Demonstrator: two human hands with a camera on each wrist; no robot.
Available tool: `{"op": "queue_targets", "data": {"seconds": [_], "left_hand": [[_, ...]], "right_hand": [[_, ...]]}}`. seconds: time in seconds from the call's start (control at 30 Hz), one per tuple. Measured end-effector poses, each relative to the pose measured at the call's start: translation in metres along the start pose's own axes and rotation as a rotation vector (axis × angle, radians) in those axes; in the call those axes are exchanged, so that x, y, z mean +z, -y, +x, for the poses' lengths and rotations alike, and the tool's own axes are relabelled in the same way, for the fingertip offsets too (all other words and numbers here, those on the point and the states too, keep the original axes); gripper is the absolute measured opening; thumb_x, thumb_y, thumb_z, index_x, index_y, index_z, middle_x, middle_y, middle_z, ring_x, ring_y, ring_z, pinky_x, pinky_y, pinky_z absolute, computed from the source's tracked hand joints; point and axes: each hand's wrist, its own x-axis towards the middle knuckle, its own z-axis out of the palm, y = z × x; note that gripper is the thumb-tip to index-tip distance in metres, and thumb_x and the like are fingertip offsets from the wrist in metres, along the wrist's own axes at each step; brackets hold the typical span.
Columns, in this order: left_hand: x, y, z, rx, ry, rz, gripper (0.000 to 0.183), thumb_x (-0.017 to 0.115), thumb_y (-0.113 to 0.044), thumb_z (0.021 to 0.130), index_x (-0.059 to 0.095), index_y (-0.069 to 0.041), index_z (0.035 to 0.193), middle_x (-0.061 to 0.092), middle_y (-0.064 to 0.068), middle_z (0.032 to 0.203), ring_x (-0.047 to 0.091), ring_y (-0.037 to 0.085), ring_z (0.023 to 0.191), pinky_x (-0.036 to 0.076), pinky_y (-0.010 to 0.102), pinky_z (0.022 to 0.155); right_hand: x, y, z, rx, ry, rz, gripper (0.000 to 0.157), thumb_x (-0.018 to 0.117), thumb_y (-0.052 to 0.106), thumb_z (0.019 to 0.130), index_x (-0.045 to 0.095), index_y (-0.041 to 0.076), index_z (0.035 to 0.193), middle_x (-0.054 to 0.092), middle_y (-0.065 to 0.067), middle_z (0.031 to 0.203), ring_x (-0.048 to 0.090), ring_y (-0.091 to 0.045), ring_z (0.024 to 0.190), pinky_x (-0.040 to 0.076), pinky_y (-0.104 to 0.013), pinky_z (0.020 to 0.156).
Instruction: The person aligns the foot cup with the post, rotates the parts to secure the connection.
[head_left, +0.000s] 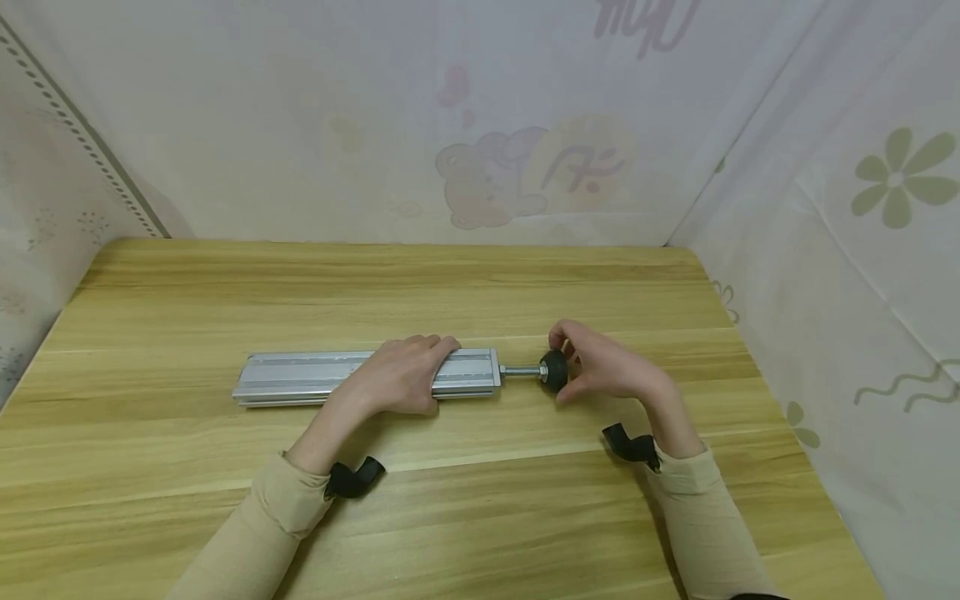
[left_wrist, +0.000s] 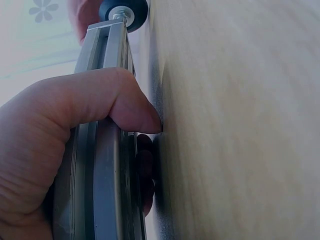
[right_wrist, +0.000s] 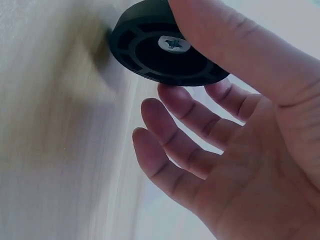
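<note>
A silver aluminium profile lies lengthwise across the wooden table. My left hand grips it near its right end; in the left wrist view the thumb wraps over one side and some fingertips show beneath. From the profile's right end plate sticks a threaded rod with nuts, carrying a round black levelling foot. My right hand holds this foot by its rim between thumb and fingers. Its ribbed underside and central screw head face the right wrist camera, while the other fingers curve loosely below.
The wood-grain table ends at a back edge against a pale printed curtain, which also hangs at both sides. A black curved mount sits at the left cuff and another at the right cuff.
</note>
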Motion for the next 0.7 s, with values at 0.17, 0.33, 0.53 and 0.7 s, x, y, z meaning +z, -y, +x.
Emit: {"op": "queue_targets", "data": {"seconds": [0.17, 0.33, 0.53, 0.7], "left_hand": [[0.0002, 0.0001, 0.0, 0.001, -0.003, -0.001, 0.083, 0.079, -0.016, 0.062, 0.051, -0.012, 0.14, 0.069, 0.008, 0.118, 0.066, 0.029, 0.105, 0.056, 0.048, 0.084], [-0.0002, 0.0003, 0.0003, 0.005, -0.003, 0.001, 0.083, 0.08, -0.017, 0.062, 0.051, -0.012, 0.14, 0.069, 0.008, 0.119, 0.066, 0.029, 0.106, 0.056, 0.048, 0.086], [-0.0005, 0.0003, 0.0006, 0.003, 0.003, 0.0, 0.083, 0.081, -0.018, 0.063, 0.05, -0.012, 0.14, 0.069, 0.008, 0.119, 0.066, 0.029, 0.107, 0.055, 0.048, 0.087], [-0.0004, 0.0001, 0.001, 0.001, 0.005, 0.003, 0.083, 0.081, -0.018, 0.063, 0.051, -0.013, 0.14, 0.068, 0.008, 0.119, 0.066, 0.029, 0.106, 0.055, 0.048, 0.086]], "right_hand": [[-0.0029, -0.0021, -0.0035, 0.006, 0.013, 0.004, 0.059, 0.087, 0.018, 0.081, 0.051, 0.01, 0.128, 0.062, -0.008, 0.123, 0.061, -0.024, 0.109, 0.052, -0.044, 0.097], [-0.0082, -0.005, -0.0086, -0.016, 0.074, -0.048, 0.044, 0.065, 0.027, 0.1, 0.055, 0.009, 0.139, 0.067, -0.008, 0.13, 0.064, -0.02, 0.112, 0.052, -0.041, 0.097], [-0.0096, -0.0055, -0.0085, -0.001, 0.113, -0.041, 0.046, 0.059, 0.028, 0.104, 0.052, 0.008, 0.145, 0.065, -0.009, 0.136, 0.064, -0.021, 0.117, 0.052, -0.042, 0.1], [-0.0098, -0.0059, -0.0094, 0.011, 0.125, -0.029, 0.05, 0.056, 0.029, 0.105, 0.049, 0.008, 0.15, 0.06, -0.012, 0.145, 0.064, -0.027, 0.123, 0.051, -0.047, 0.104]]}}
